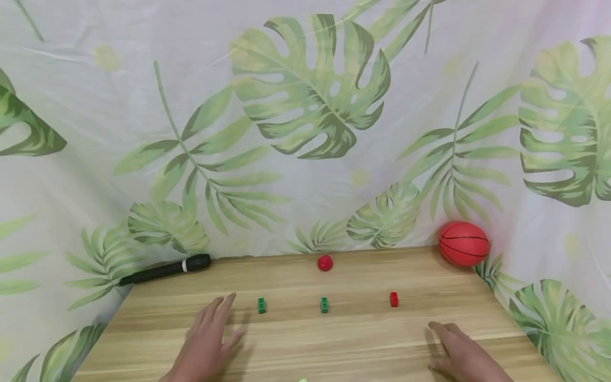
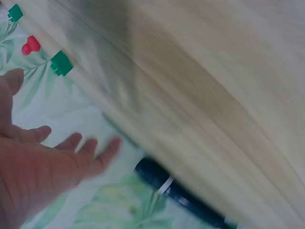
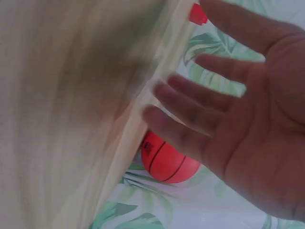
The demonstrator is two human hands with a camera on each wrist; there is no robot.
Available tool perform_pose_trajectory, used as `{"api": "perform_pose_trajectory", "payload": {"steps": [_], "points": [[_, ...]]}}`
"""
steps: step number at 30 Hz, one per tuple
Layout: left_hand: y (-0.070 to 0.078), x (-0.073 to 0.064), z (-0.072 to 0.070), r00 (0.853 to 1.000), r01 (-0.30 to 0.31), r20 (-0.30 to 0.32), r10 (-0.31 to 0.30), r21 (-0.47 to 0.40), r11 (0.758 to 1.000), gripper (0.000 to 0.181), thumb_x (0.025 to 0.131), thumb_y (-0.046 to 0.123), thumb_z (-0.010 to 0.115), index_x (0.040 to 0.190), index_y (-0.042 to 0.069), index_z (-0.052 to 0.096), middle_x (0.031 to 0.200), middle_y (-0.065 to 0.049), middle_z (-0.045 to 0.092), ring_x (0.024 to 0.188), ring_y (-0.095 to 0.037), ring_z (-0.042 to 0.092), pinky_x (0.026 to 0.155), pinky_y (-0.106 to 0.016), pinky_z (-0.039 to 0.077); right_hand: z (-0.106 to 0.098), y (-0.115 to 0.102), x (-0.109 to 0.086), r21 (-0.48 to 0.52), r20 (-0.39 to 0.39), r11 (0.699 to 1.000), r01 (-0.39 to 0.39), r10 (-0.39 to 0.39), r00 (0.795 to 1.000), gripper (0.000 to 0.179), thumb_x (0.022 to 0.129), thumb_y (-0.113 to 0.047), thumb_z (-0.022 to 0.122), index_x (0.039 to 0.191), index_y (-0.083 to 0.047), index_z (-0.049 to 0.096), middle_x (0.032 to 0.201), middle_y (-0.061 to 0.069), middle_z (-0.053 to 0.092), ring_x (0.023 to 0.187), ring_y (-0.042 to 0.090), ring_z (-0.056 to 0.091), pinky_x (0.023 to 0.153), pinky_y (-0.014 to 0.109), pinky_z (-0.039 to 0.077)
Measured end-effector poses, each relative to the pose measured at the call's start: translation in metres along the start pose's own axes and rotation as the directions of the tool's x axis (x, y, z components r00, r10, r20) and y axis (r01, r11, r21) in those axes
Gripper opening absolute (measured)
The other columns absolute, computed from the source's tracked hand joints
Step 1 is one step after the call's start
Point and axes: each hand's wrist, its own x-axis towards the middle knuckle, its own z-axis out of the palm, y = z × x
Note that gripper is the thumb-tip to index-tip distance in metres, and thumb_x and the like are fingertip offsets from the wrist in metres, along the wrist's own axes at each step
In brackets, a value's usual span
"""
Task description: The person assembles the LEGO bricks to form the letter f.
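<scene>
My left hand [image 1: 206, 339] is over the front left of the wooden table [image 1: 363, 339], fingers spread and holding nothing. Nearest to it is a green toy brick [image 1: 261, 305]; the left wrist view shows that brick [image 2: 61, 64] beyond the thumb side. A second green brick [image 1: 324, 305] stands mid-table, and a red brick [image 1: 393, 300] farther right. At the front right, my right hand [image 1: 462, 354] has its fingers extended, with nothing in it. In the right wrist view its palm shows beside the table edge, the red brick [image 3: 198, 14] near the thumb tip.
A small red round object [image 1: 325, 262] sits at the back middle. A red mini basketball [image 1: 464, 244] rests at the back right corner. Along the back left edge lies a black baton-like object [image 1: 167, 269] with a white band. A leaf-patterned cloth [image 1: 305, 201] hangs behind.
</scene>
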Motion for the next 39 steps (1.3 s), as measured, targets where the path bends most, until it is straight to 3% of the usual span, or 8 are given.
{"api": "perform_pose_trajectory", "payload": {"steps": [3, 6, 11, 15, 21, 26, 32, 39], "points": [[-0.003, 0.022, 0.008, 0.995, 0.015, 0.099, 0.002, -0.164, 0.986, 0.087, 0.098, 0.041, 0.079, 0.165, 0.007, 0.035, 0.157, -0.031, 0.048, 0.143, -0.056, 0.047, 0.107, -0.074, 0.047, 0.004, 0.006, 0.000, 0.005, 0.041, 1.000, -0.001, 0.001, 0.999, 0.065, 0.077, -0.018, 0.096, 0.132, -0.005, 0.065, 0.128, 0.015, 0.061, 0.113, 0.033, 0.061, 0.094, 0.053, 0.056], [-0.006, 0.043, 0.017, 0.987, 0.042, 0.158, -0.003, -0.247, 0.968, 0.092, 0.092, 0.040, 0.085, 0.162, 0.003, 0.038, 0.150, -0.028, 0.055, 0.139, -0.051, 0.053, 0.112, -0.068, 0.046, 0.005, 0.008, -0.001, 0.004, 0.037, 1.000, 0.024, -0.024, 0.999, 0.060, 0.074, -0.007, 0.094, 0.128, -0.009, 0.067, 0.126, 0.012, 0.059, 0.108, 0.027, 0.057, 0.088, 0.043, 0.055], [-0.007, 0.066, 0.029, 0.988, 0.044, 0.155, 0.003, -0.299, 0.953, 0.079, 0.085, 0.028, 0.092, 0.149, 0.001, 0.055, 0.131, -0.021, 0.068, 0.121, -0.038, 0.067, 0.105, -0.058, 0.055, 0.005, 0.009, 0.000, 0.008, 0.037, 0.996, 0.087, -0.088, 0.995, 0.064, 0.069, 0.000, 0.086, 0.129, -0.008, 0.064, 0.124, 0.011, 0.056, 0.104, 0.025, 0.053, 0.081, 0.033, 0.051], [-0.006, 0.075, 0.036, 0.990, 0.030, 0.137, 0.011, -0.298, 0.954, 0.049, 0.086, 0.019, 0.091, 0.127, 0.003, 0.071, 0.114, -0.011, 0.071, 0.098, -0.022, 0.066, 0.085, -0.039, 0.058, 0.007, 0.009, -0.001, -0.030, 0.016, 0.992, 0.118, -0.118, 0.993, 0.064, 0.071, -0.005, 0.089, 0.130, -0.006, 0.064, 0.124, 0.011, 0.056, 0.104, 0.024, 0.054, 0.082, 0.031, 0.052], [-0.002, 0.079, 0.044, 0.992, 0.020, 0.126, 0.016, -0.284, 0.959, 0.029, 0.089, 0.011, 0.087, 0.115, 0.005, 0.075, 0.100, -0.004, 0.069, 0.086, -0.013, 0.057, 0.074, -0.025, 0.049, 0.006, 0.004, -0.003, -0.034, 0.003, 0.995, 0.093, -0.093, 0.996, 0.066, 0.074, -0.011, 0.095, 0.132, -0.007, 0.064, 0.126, 0.010, 0.057, 0.111, 0.026, 0.056, 0.089, 0.039, 0.055], [0.014, 0.073, 0.051, 0.977, -0.086, 0.157, 0.144, -0.325, 0.942, 0.028, 0.086, 0.017, 0.090, 0.109, 0.007, 0.076, 0.101, -0.003, 0.072, 0.091, -0.014, 0.066, 0.077, -0.026, 0.056, 0.004, -0.001, -0.005, -0.042, 0.010, 0.998, 0.035, -0.035, 0.999, 0.066, 0.074, -0.011, 0.095, 0.133, -0.008, 0.065, 0.126, 0.009, 0.057, 0.113, 0.026, 0.056, 0.091, 0.043, 0.055], [0.052, 0.061, 0.063, 0.939, -0.182, 0.207, 0.276, -0.382, 0.906, 0.027, 0.087, 0.021, 0.090, 0.107, 0.009, 0.075, 0.094, 0.001, 0.069, 0.084, -0.011, 0.062, 0.072, -0.023, 0.051, 0.015, 0.020, 0.006, -0.118, -0.058, 0.984, 0.133, -0.141, 0.988, 0.067, 0.072, -0.017, 0.098, 0.129, -0.008, 0.066, 0.121, 0.009, 0.058, 0.105, 0.025, 0.057, 0.085, 0.042, 0.055], [0.060, 0.058, 0.069, 0.941, -0.173, 0.208, 0.268, -0.386, 0.906, 0.026, 0.087, 0.018, 0.090, 0.106, 0.010, 0.075, 0.088, 0.002, 0.065, 0.077, -0.009, 0.056, 0.067, -0.022, 0.046, 0.002, -0.003, 0.025, -0.166, -0.084, 0.972, 0.166, -0.182, 0.980, 0.065, 0.075, -0.018, 0.097, 0.129, -0.001, 0.065, 0.117, 0.014, 0.061, 0.102, 0.031, 0.062, 0.088, 0.051, 0.057]]}}
